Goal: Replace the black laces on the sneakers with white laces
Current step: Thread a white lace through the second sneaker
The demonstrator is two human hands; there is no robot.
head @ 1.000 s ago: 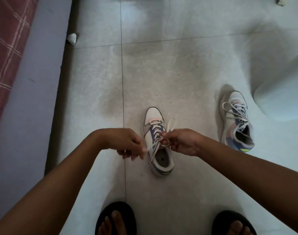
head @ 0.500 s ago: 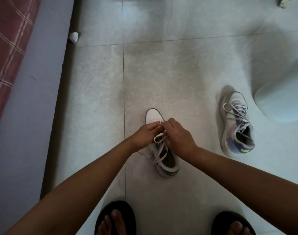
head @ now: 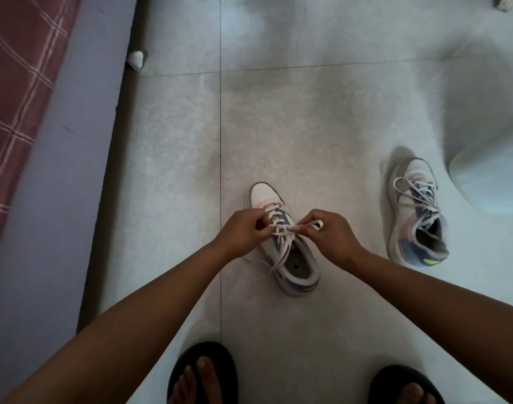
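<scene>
A white, blue and pink sneaker (head: 300,272) stands on the tiled floor in front of me, threaded with a white lace (head: 281,246). My left hand (head: 243,231) pinches one lace loop at the shoe's left side. My right hand (head: 331,234) pinches the other loop, whose end sticks out above my fingers. The two loops meet in a knot between my hands over the tongue. A second sneaker (head: 415,211) with a white lace tied lies to the right, untouched. No black lace is in view.
A purple bed edge (head: 60,185) with a red checked cover (head: 19,71) runs along the left. A crumpled white scrap (head: 136,60) lies by it. A pale rounded object (head: 491,170) sits at the right. My feet in black sandals (head: 202,374) are at the bottom.
My hands came together over the sneaker's laces, then drew slightly apart, each pulling a loop sideways. The sneaker's heel shifted a little to the right.
</scene>
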